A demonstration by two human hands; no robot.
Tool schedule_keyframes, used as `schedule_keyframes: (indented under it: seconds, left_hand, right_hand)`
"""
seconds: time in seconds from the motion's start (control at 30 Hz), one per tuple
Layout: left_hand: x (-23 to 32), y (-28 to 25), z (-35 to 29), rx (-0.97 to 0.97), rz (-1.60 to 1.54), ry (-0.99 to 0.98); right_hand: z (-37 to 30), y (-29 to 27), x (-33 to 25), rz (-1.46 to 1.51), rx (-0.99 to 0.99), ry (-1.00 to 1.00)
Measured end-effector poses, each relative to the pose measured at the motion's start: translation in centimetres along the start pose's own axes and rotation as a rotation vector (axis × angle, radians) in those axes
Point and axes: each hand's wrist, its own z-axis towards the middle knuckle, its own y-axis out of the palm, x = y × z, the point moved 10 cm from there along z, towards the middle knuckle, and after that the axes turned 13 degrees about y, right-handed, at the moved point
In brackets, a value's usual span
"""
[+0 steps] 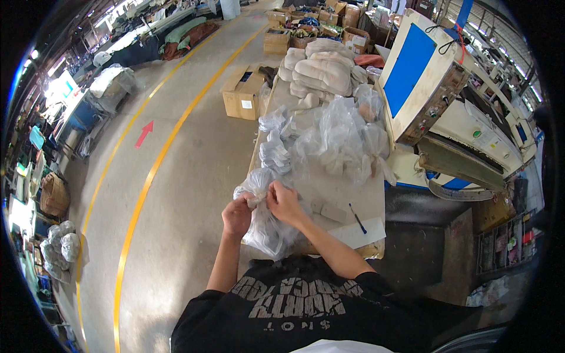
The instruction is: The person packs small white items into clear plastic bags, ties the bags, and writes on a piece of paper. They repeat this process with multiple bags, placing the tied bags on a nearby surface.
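Note:
A clear plastic bag (271, 232) lies at the table's near left edge, its neck gathered into a twist. My left hand (237, 215) pinches the left side of that gathered neck, fingers closed. From the other side my right hand (283, 202) grips the neck too, its fingertips close to the left ones. Pale contents show dimly through the plastic; I cannot make out what they are. Just beyond my hands sits a stack of whitish pieces (275, 153) in a row. More loose clear bags (335, 138) spread over the table to the right.
A pen (358, 219) and white paper (362, 234) lie right of my hands. Stuffed cream bundles (322, 70) pile at the table's far end. A white and blue machine (429, 76) stands at the right. A cardboard box (242, 97) sits on the floor beside the yellow-lined aisle.

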Motion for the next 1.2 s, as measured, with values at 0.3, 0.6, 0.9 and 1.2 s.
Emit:
schedule_keyframes:
  seconds: [0.3,0.6,0.9,1.2]
  left_hand:
    - [1.2,0.9,-1.6,0.091,0.200,-0.182]
    - [1.8,-1.2,-2.2,0.077,0.883,-0.038]
    - [0.7,2.6,-2.1,-0.205,1.253,0.119]
    - [-1.4,0.5,-3.9,0.070,0.765,-0.149]
  right_hand:
    - [-0.6,0.9,3.8,0.131,-0.072,0.174]
    - [-3.3,-1.2,1.6,0.323,-0.385,0.161]
    - [-6.5,-3.9,1.7,0.563,-0.494,0.155]
    - [-8.7,-3.2,0.7,0.413,-0.599,0.140]
